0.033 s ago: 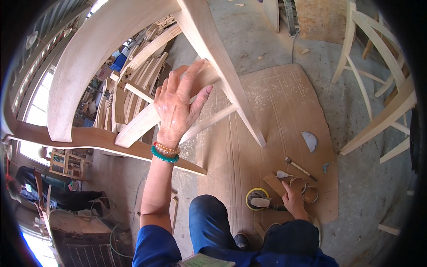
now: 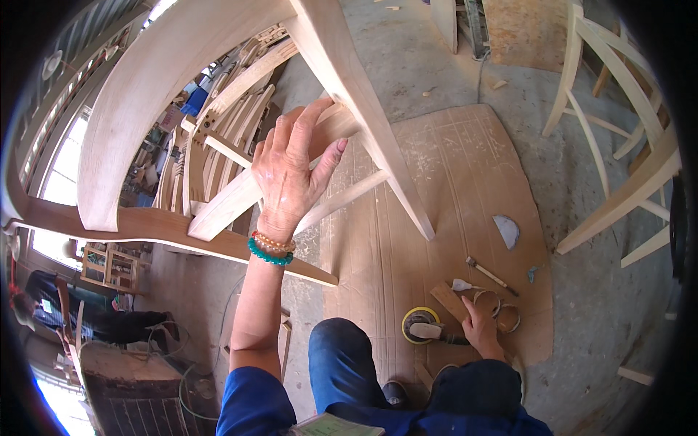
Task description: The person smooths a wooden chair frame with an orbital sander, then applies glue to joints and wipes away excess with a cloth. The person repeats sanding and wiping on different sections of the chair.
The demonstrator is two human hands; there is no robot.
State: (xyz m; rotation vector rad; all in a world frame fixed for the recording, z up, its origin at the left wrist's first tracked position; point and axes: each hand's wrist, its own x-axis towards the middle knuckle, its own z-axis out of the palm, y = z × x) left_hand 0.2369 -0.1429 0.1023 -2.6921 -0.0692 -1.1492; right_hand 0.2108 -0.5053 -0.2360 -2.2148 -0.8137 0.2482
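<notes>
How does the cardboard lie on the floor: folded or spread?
Spread: the cardboard lies flat, with the sander on it.

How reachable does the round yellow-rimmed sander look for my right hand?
Probably yes: the round yellow-rimmed sander lies uncovered on the brown cardboard sheet, and your right hand appears close beside it, with no visible obstacle between them.
</notes>
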